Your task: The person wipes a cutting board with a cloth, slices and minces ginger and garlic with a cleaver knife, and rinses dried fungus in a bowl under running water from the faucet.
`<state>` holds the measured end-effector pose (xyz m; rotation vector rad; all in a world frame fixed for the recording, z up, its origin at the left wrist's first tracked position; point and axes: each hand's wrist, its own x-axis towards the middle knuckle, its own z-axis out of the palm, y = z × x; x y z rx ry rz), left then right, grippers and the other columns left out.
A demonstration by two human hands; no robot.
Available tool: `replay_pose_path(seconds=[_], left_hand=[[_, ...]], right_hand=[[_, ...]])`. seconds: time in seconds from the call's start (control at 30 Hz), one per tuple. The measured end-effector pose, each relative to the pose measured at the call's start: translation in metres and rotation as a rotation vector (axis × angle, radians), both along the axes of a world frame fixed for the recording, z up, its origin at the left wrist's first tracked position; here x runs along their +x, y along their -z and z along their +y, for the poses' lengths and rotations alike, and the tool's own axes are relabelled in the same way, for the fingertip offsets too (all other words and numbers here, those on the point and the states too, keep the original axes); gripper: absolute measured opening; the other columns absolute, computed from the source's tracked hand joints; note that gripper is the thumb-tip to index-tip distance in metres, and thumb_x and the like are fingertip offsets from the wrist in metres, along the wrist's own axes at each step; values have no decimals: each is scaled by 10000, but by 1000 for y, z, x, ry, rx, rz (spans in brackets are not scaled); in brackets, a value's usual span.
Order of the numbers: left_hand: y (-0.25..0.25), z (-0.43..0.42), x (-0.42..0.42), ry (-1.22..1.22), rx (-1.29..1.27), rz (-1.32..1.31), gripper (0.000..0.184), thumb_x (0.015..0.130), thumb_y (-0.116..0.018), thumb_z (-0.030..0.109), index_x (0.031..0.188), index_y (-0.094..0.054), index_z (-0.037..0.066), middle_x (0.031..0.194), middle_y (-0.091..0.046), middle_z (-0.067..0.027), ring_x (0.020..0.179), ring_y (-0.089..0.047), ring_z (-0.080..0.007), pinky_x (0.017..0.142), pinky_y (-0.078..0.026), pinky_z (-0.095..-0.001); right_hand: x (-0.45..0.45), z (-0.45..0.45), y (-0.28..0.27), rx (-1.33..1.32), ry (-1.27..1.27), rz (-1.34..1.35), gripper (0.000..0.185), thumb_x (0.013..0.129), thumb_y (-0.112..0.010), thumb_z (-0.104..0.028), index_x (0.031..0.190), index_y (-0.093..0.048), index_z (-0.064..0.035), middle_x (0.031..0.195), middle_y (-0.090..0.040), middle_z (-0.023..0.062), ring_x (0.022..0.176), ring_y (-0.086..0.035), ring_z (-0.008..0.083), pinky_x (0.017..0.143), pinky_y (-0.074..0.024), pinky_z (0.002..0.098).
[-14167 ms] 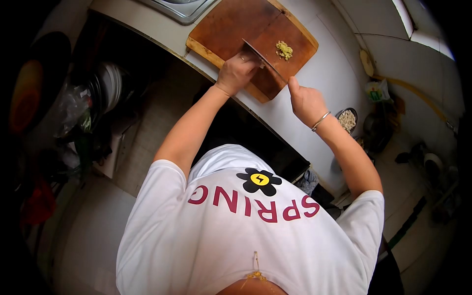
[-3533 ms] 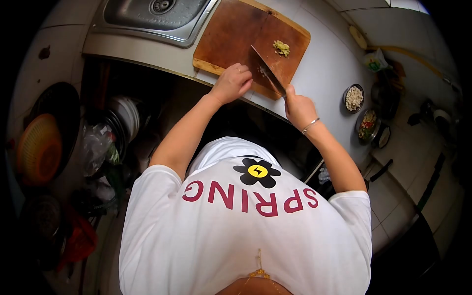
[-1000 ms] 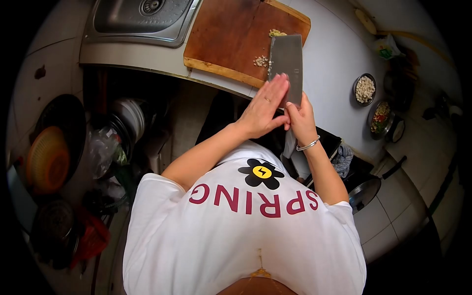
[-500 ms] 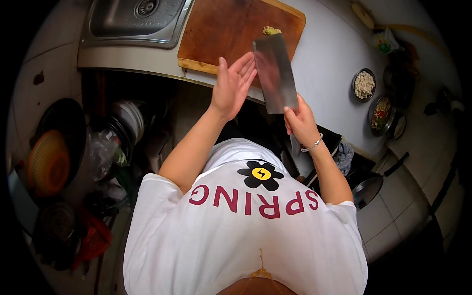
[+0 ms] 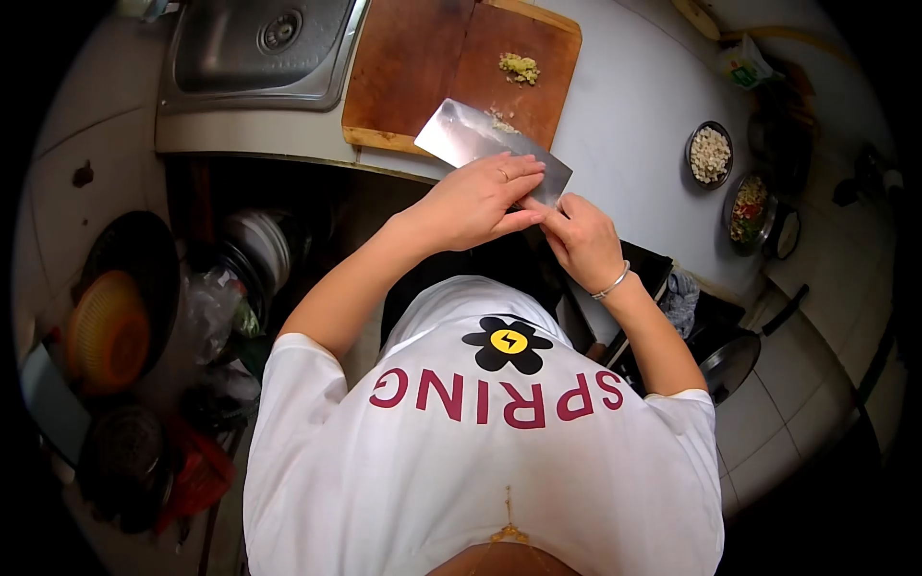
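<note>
On the tabletop (image 5: 624, 125), the cutting board (image 5: 408, 58) lies right of the sink (image 5: 226, 62), a minced heap (image 5: 519, 68) on its right half. The cleaver (image 5: 461, 132) crosses the board's near edge, beneath the left hand (image 5: 478, 200). Farther right, one bowl (image 5: 691, 154) stands beyond another bowl (image 5: 757, 240).

Your cleaver (image 5: 449, 137) has a broad, rectangular, shiny grey blade, one flat face turned up. Its handle is mostly hidden in your right hand (image 5: 586, 240); your left hand (image 5: 475, 202) lies across the blade near the handle end. The blade slants over the near edge of your brown wooden board (image 5: 408, 53); contact cannot be confirmed. Pale chopped bits (image 5: 501, 123) lie beside the blade, a yellowish chopped pile (image 5: 519, 68) beyond.
</note>
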<state>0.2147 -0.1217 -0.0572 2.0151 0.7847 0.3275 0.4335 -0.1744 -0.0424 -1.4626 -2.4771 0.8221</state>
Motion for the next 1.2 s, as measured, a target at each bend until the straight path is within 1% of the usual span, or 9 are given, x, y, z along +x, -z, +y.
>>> replay_pose_path(seconds=[0.27,0.37,0.4,0.5,0.6,0.7,1.0,1.1,1.2], left_hand=[[21,27,-2,-75,-106,3,455,972,-473,265,1324,-502,-21,1397,-483,-184,1305,-436,-337,1098,-340,-402],[24,43,-9,-213,-198,-27,421,991,-406,297,1240,-580,5,1287,-568,-172,1240,-487,-329,1051,-375,-402],[27,49,-10,-319,-74,-103,409,1006,-378,301,1153,-627,12,1187,-616,-155,1165,-536,-306,1013,-394,-387],[36,73,-23,-543,-117,-180,437,1028,-343,295,1032,-665,-1,1061,-650,-129,1059,-582,-258,955,-414,-342],[52,81,-22,-564,-226,-200,354,1003,-404,231,1053,-658,-10,1038,-655,-107,1007,-598,-207,915,-433,-316],[61,86,-16,-607,-297,-159,286,976,-459,180,1067,-655,-6,1043,-661,-100,1004,-604,-192,895,-446,-305],[73,97,-8,-609,-96,-56,259,943,-483,139,1090,-642,-3,1077,-655,-134,1031,-616,-252,891,-463,-328],[70,93,-14,-640,-164,-62,274,901,-480,161,1047,-665,21,1075,-654,-148,1076,-581,-328,931,-449,-404],[74,94,-21,-633,-189,-64,276,895,-480,154,1052,-665,23,1078,-653,-147,1072,-582,-327,934,-448,-402]], right_hand=[[19,17,-11,116,-199,-132,579,778,-599,-34,1291,-579,-301,705,-495,68,637,-532,235,589,-460,359],[38,16,-14,43,-210,-135,595,766,-615,-36,1314,-558,-258,685,-490,65,624,-537,244,574,-462,369],[46,13,-14,18,-139,-110,595,760,-619,-36,1317,-555,-239,692,-502,70,627,-546,249,575,-467,373],[60,8,-13,-54,118,-1,535,763,-607,-27,1283,-572,-145,753,-585,105,640,-592,282,583,-485,384],[64,23,-11,-89,385,-11,467,788,-576,-13,1241,-595,-123,794,-620,129,633,-599,296,595,-486,380],[69,45,-3,-78,394,-26,439,804,-561,-20,1230,-602,-120,773,-618,134,616,-588,304,588,-475,389],[69,62,-4,-19,166,-132,481,785,-603,-40,1245,-596,-180,740,-607,99,633,-601,296,580,-487,400],[63,52,-10,-54,102,-174,486,783,-621,-45,1244,-598,-198,763,-613,87,627,-596,297,577,-493,396],[62,48,-11,-70,73,-178,489,787,-612,-43,1250,-593,-197,760,-612,85,629,-598,295,576,-491,399]])
